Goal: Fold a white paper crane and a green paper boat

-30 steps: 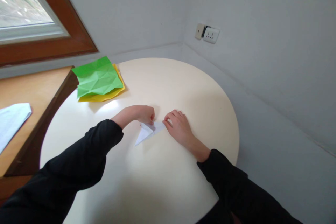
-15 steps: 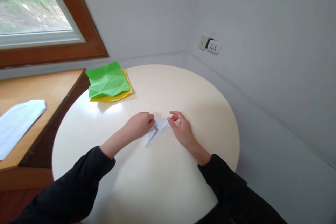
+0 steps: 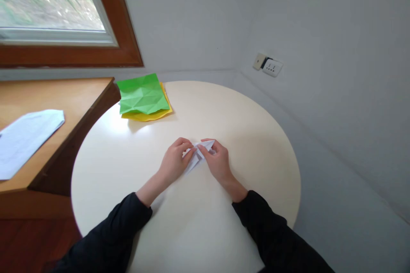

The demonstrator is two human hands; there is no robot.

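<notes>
A small folded white paper lies near the middle of the round cream table. My left hand presses on its left side with the fingertips on the paper. From the other side my right hand pinches its right part between thumb and fingers. Most of the paper is hidden under the two hands; only a pointed white bit shows between them. Both forearms are in black sleeves.
A creased green sheet lies on a yellow sheet at the table's far left edge. A wooden desk with a white paper stands at the left. Walls, a window and a wall socket close the corner.
Both hands have come closer together over the white paper, which shows less than before. The view has shifted, so the table and the sheets sit further right in the picture.
</notes>
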